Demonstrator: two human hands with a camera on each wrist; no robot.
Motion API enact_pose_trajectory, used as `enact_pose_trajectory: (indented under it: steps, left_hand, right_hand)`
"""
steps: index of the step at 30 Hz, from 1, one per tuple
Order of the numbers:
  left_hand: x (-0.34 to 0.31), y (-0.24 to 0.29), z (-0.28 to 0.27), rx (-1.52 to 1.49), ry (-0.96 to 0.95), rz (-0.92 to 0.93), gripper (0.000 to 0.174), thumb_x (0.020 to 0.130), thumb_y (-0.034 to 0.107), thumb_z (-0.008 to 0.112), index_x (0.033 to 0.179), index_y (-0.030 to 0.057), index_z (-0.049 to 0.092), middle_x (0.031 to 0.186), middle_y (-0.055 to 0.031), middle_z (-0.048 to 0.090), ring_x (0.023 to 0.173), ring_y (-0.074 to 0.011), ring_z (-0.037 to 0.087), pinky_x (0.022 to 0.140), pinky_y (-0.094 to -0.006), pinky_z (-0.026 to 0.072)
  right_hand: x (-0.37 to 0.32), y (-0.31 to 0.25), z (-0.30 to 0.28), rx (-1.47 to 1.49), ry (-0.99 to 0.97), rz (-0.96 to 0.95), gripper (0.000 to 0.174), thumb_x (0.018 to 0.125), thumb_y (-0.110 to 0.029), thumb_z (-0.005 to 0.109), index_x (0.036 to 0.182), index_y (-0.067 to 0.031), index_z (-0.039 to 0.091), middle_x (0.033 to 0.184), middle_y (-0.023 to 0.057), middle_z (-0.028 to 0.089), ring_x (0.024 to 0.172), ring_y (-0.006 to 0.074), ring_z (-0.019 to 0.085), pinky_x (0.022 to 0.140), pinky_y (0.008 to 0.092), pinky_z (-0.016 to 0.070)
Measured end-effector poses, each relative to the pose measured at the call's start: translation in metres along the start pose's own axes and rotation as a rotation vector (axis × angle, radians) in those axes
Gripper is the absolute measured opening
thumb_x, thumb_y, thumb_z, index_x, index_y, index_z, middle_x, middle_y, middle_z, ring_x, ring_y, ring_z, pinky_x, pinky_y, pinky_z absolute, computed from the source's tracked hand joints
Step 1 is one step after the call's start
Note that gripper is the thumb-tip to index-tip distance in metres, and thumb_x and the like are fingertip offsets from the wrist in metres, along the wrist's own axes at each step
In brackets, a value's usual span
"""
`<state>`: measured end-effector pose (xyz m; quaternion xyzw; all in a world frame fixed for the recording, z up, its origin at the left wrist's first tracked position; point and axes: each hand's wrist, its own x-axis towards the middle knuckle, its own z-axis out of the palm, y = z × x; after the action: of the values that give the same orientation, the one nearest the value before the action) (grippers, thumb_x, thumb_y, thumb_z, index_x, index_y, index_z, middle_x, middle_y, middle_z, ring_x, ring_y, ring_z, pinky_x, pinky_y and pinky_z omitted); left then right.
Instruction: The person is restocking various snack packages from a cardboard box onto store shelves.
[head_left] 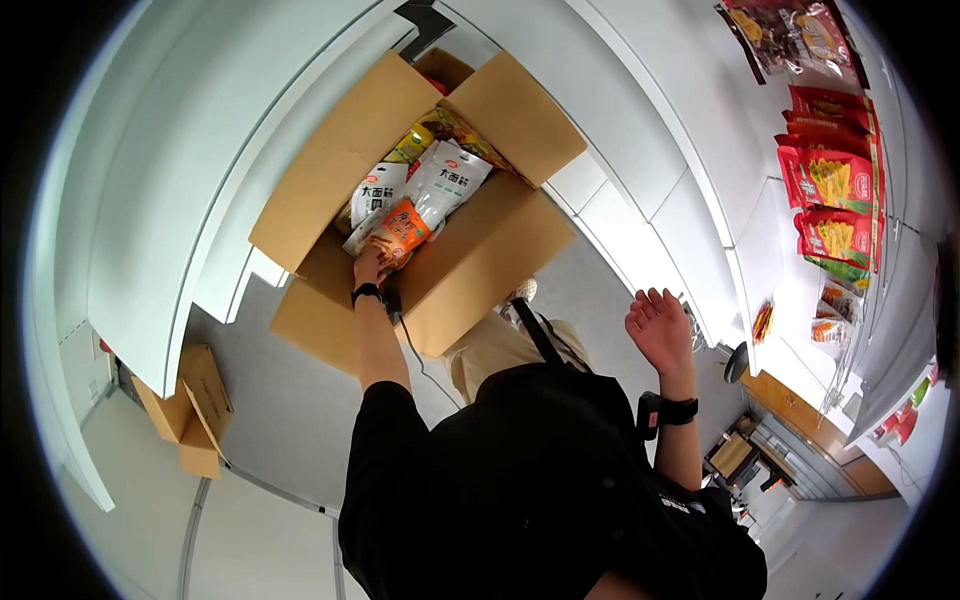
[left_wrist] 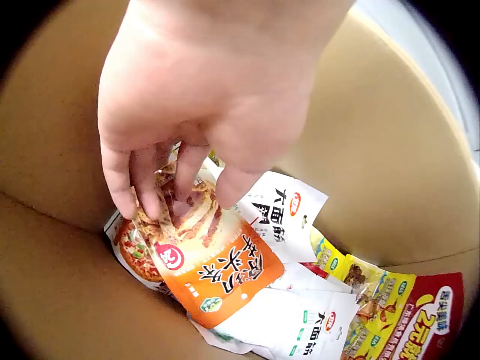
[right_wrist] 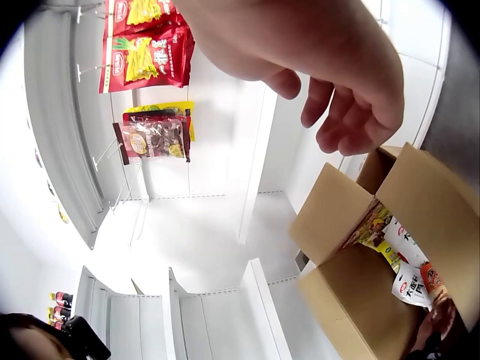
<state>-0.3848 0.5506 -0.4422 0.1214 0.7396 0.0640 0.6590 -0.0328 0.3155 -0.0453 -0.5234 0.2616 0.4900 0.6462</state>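
Left hand: the person's left hand (head_left: 370, 262) reaches down into the carton; its bent fingers pinch one end of the pouch, probably because this end is the nearest to the palm.
Held pouch: soft, orange and glossy, with a food picture (head_left: 405, 228); it is in the carton, upper middle of the head view, slanting over the white packs, so it seems partly supported by them.
White packs: two white pouches with black characters (head_left: 447, 182) (head_left: 378, 190), leaning and partly overlapped, perhaps because the carton is narrow for them.
Yellow packets: small printed yellow packets (head_left: 410, 143), behind the white ones.
Carton: brown cardboard, flaps spread outward (head_left: 500, 250), which leaves the mouth wide for the arm.
Right hand: the person's right hand (head_left: 662, 330) is raised at right of the head view, fingers loosely bent, holding nothing.
Hanging bags: red snack bags with yellow pictures (head_left: 830, 180), upper right, hung in a row, likely so their fronts can be seen.
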Motion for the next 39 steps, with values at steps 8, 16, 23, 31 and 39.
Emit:
enact_pose_trajectory:
  steps: [8, 16, 23, 31, 39]
  left_hand:
    - [0.029, -0.017, 0.002, 0.736, 0.232, 0.404, 0.037, 0.090, 0.034, 0.050, 0.092, 0.0024, 0.069, 0.078, -0.0147, 0.065, 0.073, -0.0244, 0.065, 0.058, -0.0365, 0.0483]
    - [-0.018, 0.008, 0.001, 0.479, -0.138, 1.047, 0.027, 0.077, 0.033, 0.070, 0.080, 0.0069, 0.071, 0.069, -0.0054, 0.068, 0.053, -0.0149, 0.057, 0.049, -0.0324, 0.0462]
    - [-0.156, 0.050, 0.026, 0.319, 0.025, 0.811, 0.031, 0.080, 0.019, 0.061, 0.083, -0.0108, 0.066, 0.075, -0.0168, 0.065, 0.066, -0.0185, 0.055, 0.063, -0.0370, 0.0431]
    - [-0.273, 0.037, 0.045, -0.068, -0.222, 0.893, 0.013, 0.078, 0.013, 0.063, 0.070, 0.0032, 0.064, 0.064, 0.0025, 0.053, 0.057, -0.0083, 0.042, 0.052, -0.0235, 0.0317]
    - [-0.362, -0.007, 0.100, -0.115, -0.784, 0.801, 0.010, 0.079, 0.007, 0.061, 0.080, -0.0030, 0.063, 0.071, -0.0029, 0.054, 0.068, -0.0123, 0.049, 0.065, -0.0248, 0.0392]
  right_hand:
    - [-0.003, 0.004, -0.034, 0.077, -0.030, 0.016, 0.023, 0.091, -0.025, 0.055, 0.095, -0.0032, 0.060, 0.102, 0.0104, 0.060, 0.092, 0.0223, 0.056, 0.084, 0.0359, 0.0460]
    - [0.000, 0.001, -0.054, 0.147, -0.262, -0.039, 0.023, 0.091, -0.026, 0.054, 0.088, -0.0056, 0.064, 0.096, 0.0097, 0.065, 0.088, 0.0224, 0.059, 0.082, 0.0351, 0.0463]
    - [-0.014, -0.009, -0.063, 0.251, -0.343, -0.051, 0.024, 0.090, -0.027, 0.055, 0.095, -0.0043, 0.060, 0.098, 0.0099, 0.063, 0.091, 0.0223, 0.058, 0.082, 0.0363, 0.0477]
    - [-0.021, -0.017, -0.112, 0.272, -0.485, -0.060, 0.025, 0.090, -0.030, 0.056, 0.094, -0.0052, 0.061, 0.096, 0.0098, 0.063, 0.090, 0.0226, 0.058, 0.082, 0.0373, 0.0476]
    - [-0.070, -0.050, -0.178, -0.042, -0.509, -0.124, 0.029, 0.090, -0.033, 0.056, 0.103, -0.0079, 0.060, 0.105, 0.0066, 0.062, 0.094, 0.0210, 0.057, 0.085, 0.0380, 0.0465]
